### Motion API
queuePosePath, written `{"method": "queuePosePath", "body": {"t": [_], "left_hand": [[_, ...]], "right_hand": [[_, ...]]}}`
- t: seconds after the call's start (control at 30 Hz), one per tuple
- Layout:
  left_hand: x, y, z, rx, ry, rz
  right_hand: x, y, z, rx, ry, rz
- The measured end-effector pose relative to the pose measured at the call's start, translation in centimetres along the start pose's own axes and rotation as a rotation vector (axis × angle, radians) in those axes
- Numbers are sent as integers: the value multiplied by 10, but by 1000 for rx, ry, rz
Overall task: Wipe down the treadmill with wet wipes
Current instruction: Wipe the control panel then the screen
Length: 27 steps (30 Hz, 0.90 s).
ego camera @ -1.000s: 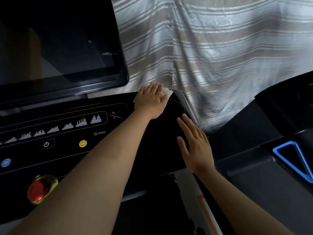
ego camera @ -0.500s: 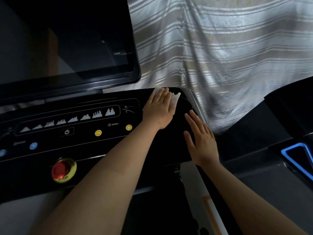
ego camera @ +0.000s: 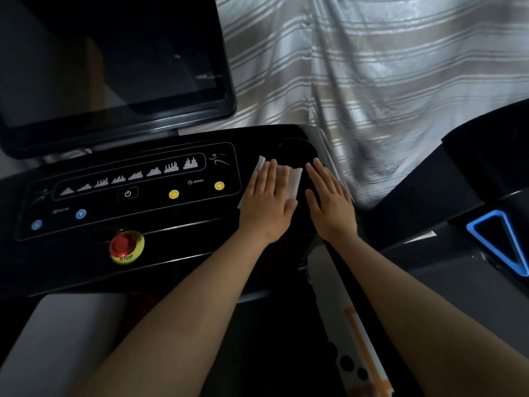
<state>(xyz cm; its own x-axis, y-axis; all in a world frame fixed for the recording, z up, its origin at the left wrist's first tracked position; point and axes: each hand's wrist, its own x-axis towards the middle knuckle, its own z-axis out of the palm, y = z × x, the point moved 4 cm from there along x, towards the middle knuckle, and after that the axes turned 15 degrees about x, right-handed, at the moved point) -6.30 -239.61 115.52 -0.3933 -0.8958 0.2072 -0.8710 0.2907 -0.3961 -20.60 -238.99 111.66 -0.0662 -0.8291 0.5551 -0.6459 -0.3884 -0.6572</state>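
Wet wipe [ego camera: 294, 181] sliding back from the far corner of the console [ego camera: 183, 224].
You're pressing it flat under your left hand [ego camera: 269, 202], fingers straight; right hand [ego camera: 329, 202] lying open alongside.

2 hands show, the left hand [ego camera: 267, 204] and the right hand [ego camera: 329, 203], with 1 wet wipe [ego camera: 294, 183]. The 1 treadmill console [ego camera: 183, 247] carries 1 screen [ego camera: 114, 67], 1 red stop button [ego camera: 123, 246], 1 power button [ego camera: 127, 193], 2 yellow buttons [ego camera: 173, 194], 2 blue buttons [ego camera: 81, 214], 2 runner icons [ego camera: 219, 159], 1 round recess [ego camera: 296, 151] and, as far as the dim light allows, 8 bar-graph icons [ego camera: 190, 163]. Behind hangs 1 striped curtain [ego camera: 386, 81]; at the right is 1 blue triangle [ego camera: 498, 242].
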Motion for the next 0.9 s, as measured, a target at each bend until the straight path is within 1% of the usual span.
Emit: {"method": "queuePosePath", "body": {"t": [0.1,0.2,0.27,0.37,0.4,0.43,0.5,0.57,0.6,0.63,0.7,0.8,0.83,0.9], "left_hand": [[-16,14,1,15,10,22],[-30,32,1,29,13,40],[-34,45,-1,41,18,70],[-29,62,-3,63,-6,134],[-25,66,-5,57,-22,148],[-21,69,-7,24,-41,160],[-15,68,-14,-176,-53,171],[-13,63,-23,-470,25,150],[-14,59,-26,-580,67,139],[-16,56,-29,-638,104,137],[-18,51,-30,-606,182,153],[-14,37,-24,-449,250,123],[-13,30,-23,-404,256,102],[-8,15,-21,-315,268,57]], "right_hand": [[-1,0,-3,64,44,16],[-1,8,-9,211,126,166],[0,13,-11,289,106,252],[-5,16,-12,488,47,293],[-10,16,-16,545,61,315],[-17,18,-23,551,95,321],[-33,19,-38,426,198,260],[-50,15,-49,291,282,146],[-55,11,-50,244,295,97],[-57,7,-48,215,291,56],[-55,-4,-38,195,237,9],[-48,-25,-15,161,122,-46],[-46,-31,-7,151,103,-48],[-42,-38,2,126,115,-17]]}}
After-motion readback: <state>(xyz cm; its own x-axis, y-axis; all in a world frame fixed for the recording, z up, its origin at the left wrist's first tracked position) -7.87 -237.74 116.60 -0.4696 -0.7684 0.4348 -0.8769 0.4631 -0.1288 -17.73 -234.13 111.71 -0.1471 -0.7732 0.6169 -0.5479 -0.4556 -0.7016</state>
